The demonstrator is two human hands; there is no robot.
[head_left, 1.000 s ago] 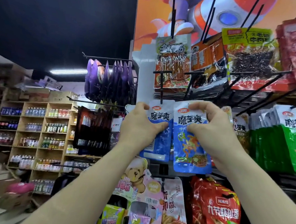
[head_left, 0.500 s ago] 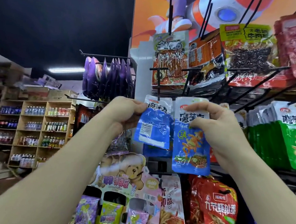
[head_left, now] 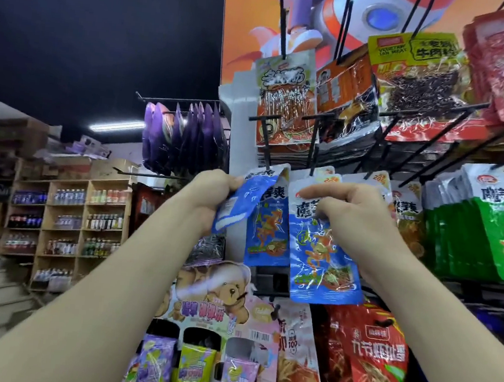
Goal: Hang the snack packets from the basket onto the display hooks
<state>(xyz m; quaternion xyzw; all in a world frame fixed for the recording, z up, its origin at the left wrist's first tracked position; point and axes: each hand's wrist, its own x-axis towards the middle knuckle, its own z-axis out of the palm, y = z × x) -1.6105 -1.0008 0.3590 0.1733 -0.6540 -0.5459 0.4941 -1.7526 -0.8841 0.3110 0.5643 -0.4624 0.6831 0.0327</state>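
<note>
Both arms reach up to the snack rack. My left hand [head_left: 213, 196] grips a blue snack packet [head_left: 237, 204] by its top, turned so its back label shows. Just right of it another blue packet [head_left: 267, 238] hangs face-on. My right hand [head_left: 362, 220] pinches the white top of a third blue packet [head_left: 323, 265], right under a black display hook [head_left: 314, 153]. Whether its hole sits on the hook is hidden by my fingers. The basket is out of view.
Red and orange packets [head_left: 287, 101] hang on hooks above, green packets [head_left: 492, 238] to the right, red [head_left: 372, 362] and pastel packets [head_left: 202, 309] below. Purple bags [head_left: 182, 138] hang at left. Wooden shelves of bottles [head_left: 69, 222] stand far left beside grey steps.
My left hand has twisted its blue packet away to the left, uncovering another blue packet behind it. My right hand has slid higher on its packet's top. The view has tilted upward.
</note>
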